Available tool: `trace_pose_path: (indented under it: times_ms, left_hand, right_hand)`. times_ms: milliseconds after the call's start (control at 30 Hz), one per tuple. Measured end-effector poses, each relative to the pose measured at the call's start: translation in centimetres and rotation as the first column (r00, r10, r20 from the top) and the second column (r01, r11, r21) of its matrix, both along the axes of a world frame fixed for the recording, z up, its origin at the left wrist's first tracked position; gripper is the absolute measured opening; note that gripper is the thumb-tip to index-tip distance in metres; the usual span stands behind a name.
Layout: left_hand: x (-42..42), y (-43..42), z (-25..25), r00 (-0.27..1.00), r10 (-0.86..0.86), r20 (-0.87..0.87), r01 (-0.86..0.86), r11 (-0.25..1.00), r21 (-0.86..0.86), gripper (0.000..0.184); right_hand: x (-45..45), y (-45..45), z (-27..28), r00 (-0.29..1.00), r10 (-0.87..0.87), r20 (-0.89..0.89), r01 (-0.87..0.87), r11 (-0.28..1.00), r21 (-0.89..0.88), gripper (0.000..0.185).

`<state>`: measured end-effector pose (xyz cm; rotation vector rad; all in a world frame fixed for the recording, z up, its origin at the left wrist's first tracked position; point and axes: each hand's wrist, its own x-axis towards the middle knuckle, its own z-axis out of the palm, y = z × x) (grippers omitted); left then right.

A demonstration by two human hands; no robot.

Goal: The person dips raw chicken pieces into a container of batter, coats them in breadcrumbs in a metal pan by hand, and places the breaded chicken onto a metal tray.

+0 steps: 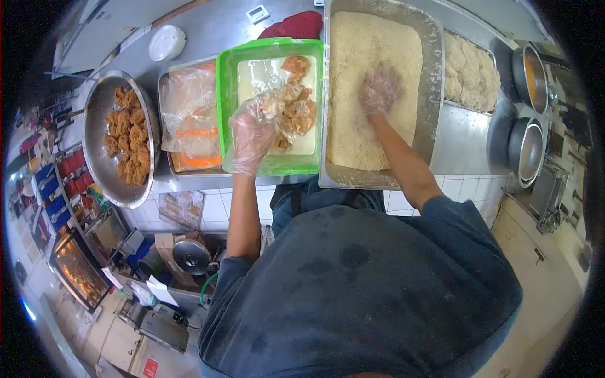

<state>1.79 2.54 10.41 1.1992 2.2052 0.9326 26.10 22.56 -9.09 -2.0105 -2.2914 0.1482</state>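
Along the right side of the green tray (313, 107), wet brownish pieces (299, 113) lie in milky liquid (252, 72), reaching from near the far right corner toward the near edge. Just left of them, the plastic-gloved left hand (253, 132) comes in over the near edge, fingers pointing at the pieces and whitened with batter; its fingertips are next to the closest ones, but I cannot tell how far they are closed or whether they hold one.

Against the tray's right edge stands a deep metal pan (432, 63) of pale breading (372, 38). The gloved right hand (381, 88) rests on that breading, right of the middle; its fingers are blurred, so their spread and any hold are unclear.

Farther out on the steel table (469, 142), coated pieces (469, 72) fill another tray to the right, and a metal bowl (97, 138) of browned pieces (129, 135) sits toward the left end.
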Motion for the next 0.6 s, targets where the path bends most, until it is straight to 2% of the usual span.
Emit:
trace_pose_path:
  times_ms: [67, 100, 133, 200, 233, 300, 333, 400, 500, 600]
  left_hand:
    - [-0.5, 0.7, 0.0, 1.000, -0.009, -0.030, 0.009, 1.000, 0.004, 0.026]
    - [-1.2, 0.7, -0.7, 0.995, -0.005, -0.105, 0.002, 1.000, -0.022, 0.025]
    - [-1.4, 0.3, -1.3, 0.987, -0.004, -0.160, -0.005, 0.998, -0.059, 0.023]
    - [-1.3, -0.2, -1.5, 0.966, -0.014, -0.259, 0.017, 1.000, 0.010, 0.020]
    - [-1.1, -0.4, -1.2, 0.951, -0.014, -0.310, 0.029, 0.999, 0.042, 0.019]
    - [-1.9, -0.1, -1.0, 0.943, 0.008, -0.332, 0.071, 0.972, 0.225, 0.024]
    - [-1.9, -0.9, -1.4, 0.938, 0.022, -0.345, 0.035, 0.987, 0.159, 0.021]
    - [-1.4, -1.7, -2.0, 0.938, 0.038, -0.344, -0.017, 0.998, 0.063, 0.019]
    - [-0.1, -1.1, 0.2, 0.962, 0.044, -0.269, -0.034, 0.999, 0.043, 0.019]
    - [0.7, -1.1, 1.3, 0.985, 0.009, -0.170, 0.016, 0.989, 0.145, 0.020]
  right_hand:
    - [-1.8, 0.5, 1.9, 0.999, -0.005, 0.041, 0.009, 0.995, -0.099, 0.069]
    - [-2.1, 0.1, 2.7, 0.998, -0.017, 0.064, 0.026, 0.989, -0.148, 0.068]
    - [-1.6, -0.3, 2.9, 0.999, 0.028, -0.035, -0.031, 0.995, -0.098, 0.066]
    - [-0.1, -0.4, 2.9, 0.967, 0.132, -0.218, -0.131, 0.991, 0.019, 0.063]
    - [0.6, 0.3, 1.1, 0.979, 0.065, -0.196, -0.062, 0.998, 0.024, 0.062]
    - [3.1, 0.8, -5.2, 0.985, -0.071, -0.159, 0.074, 0.997, 0.018, 0.061]
    - [3.9, 1.2, -5.2, 0.964, -0.139, -0.227, 0.094, 0.976, -0.195, 0.059]
    - [5.8, 2.5, -4.3, 0.900, -0.316, -0.302, 0.091, 0.811, -0.578, 0.055]
    - [5.2, 3.7, 1.1, 0.964, 0.069, -0.257, -0.220, 0.751, -0.623, 0.061]
    - [3.0, 3.5, 8.7, 0.939, 0.335, -0.078, -0.249, 0.504, -0.827, 0.060]
